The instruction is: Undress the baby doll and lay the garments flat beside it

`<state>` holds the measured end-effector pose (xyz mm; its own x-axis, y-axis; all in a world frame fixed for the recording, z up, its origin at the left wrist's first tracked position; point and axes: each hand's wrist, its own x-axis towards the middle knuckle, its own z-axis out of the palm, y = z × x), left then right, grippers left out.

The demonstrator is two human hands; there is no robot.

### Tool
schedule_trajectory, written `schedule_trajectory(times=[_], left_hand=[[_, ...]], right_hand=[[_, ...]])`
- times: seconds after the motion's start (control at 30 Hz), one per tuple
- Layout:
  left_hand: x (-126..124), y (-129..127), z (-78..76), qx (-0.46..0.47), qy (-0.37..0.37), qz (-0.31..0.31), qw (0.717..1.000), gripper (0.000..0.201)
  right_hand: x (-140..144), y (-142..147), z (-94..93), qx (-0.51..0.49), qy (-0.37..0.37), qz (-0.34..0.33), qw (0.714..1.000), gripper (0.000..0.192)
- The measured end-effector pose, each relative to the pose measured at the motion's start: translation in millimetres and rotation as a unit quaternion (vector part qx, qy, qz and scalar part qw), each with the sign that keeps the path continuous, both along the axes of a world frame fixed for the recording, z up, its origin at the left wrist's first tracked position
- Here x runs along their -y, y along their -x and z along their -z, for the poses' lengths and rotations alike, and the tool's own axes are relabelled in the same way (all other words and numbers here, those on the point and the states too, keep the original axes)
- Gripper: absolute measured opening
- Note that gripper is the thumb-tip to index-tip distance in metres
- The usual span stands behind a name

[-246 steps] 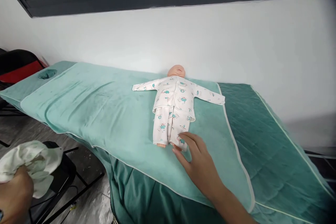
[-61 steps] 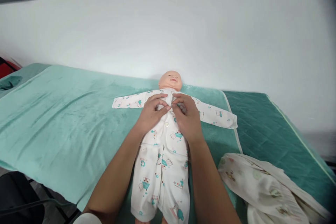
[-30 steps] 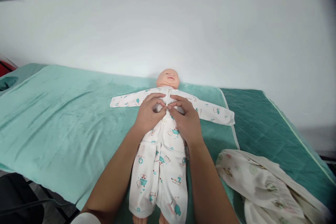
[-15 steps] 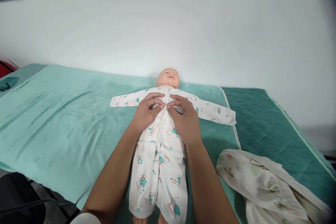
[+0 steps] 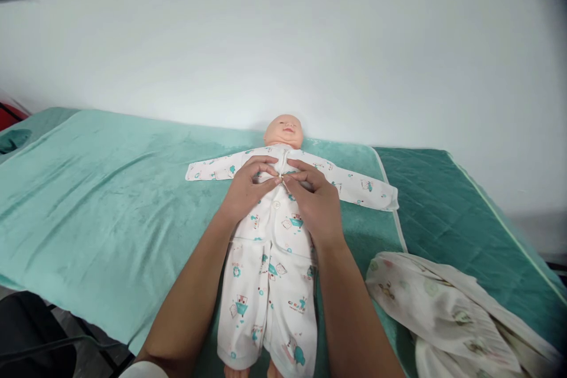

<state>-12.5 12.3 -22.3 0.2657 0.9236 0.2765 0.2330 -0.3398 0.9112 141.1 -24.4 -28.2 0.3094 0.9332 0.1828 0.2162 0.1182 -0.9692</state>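
Shirt (image 5: 287,242) pinched at chest.
The near-to-far front opening (image 5: 273,221) is held between left hand (image 5: 246,188) and right hand (image 5: 318,196), equally near, fingertips closed.

The tiny lettering (image 5: 297,305) on the white patterned trousers (image 5: 283,313) is too small to read.

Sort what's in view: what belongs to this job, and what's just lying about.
Belongs to the job:
shirt, pinched at the front by the left hand and right hand
doll, on its back
pants, on its legs
green cover, beneath it

Just lying about:
crumpled cloth, to the right, in neither hand
red thing, far left, cut off
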Motion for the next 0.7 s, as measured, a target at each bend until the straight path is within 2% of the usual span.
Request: schedule_trajectory(times=[0.23,0.5,0.7], left_hand=[[-2,-2,2.6,-0.001,-0.021,-0.011,1.0,0.003],[-5,4,2.7,0.011,-0.012,0.025,1.0,0.012],[-6,1,4.0,0.011,-0.011,0.014,1.0,0.01]], right_hand=[[4,4,-5.1,0.02,-0.016,0.006,1.0,0.013],[7,11,-8.8,0.07,-0.017,0.022,0.997,0.017],[14,17,-16.9,0.163,-0.01,0.024,0.986,0.024]])
